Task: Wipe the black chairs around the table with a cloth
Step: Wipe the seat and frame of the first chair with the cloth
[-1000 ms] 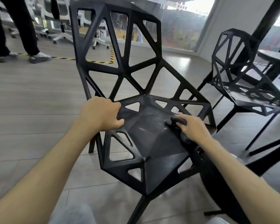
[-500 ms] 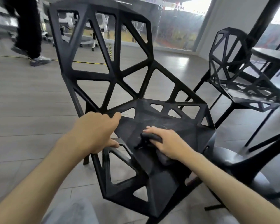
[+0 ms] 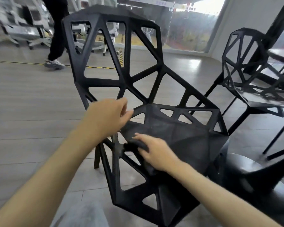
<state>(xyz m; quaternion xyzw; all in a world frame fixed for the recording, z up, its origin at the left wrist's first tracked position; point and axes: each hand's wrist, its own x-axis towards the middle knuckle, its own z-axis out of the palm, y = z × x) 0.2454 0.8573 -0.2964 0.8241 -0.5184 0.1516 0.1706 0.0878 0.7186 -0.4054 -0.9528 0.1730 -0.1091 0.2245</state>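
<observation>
Fingers of my right hand (image 3: pixel 156 154) curl around a dark cloth (image 3: pixel 134 147), pressing it onto the near black chair (image 3: pixel 175 141) seat's left edge. My left hand (image 3: pixel 107 117), loosely curled, touches the frame beside it. Grey plank floor (image 3: pixel 31 102) spreads outward; a second black chair (image 3: pixel 256 82) stands right, glass wall (image 3: pixel 190 25) behind.

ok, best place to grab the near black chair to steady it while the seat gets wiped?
Probably the rear left corner of the near chair, where seat meets backrest, coming from the left. The open lattice there leaves bars that fingers can wrap through, and it keeps clear of the cloth under the right hand on the seat's left side. The left hand is at that corner now.
</observation>
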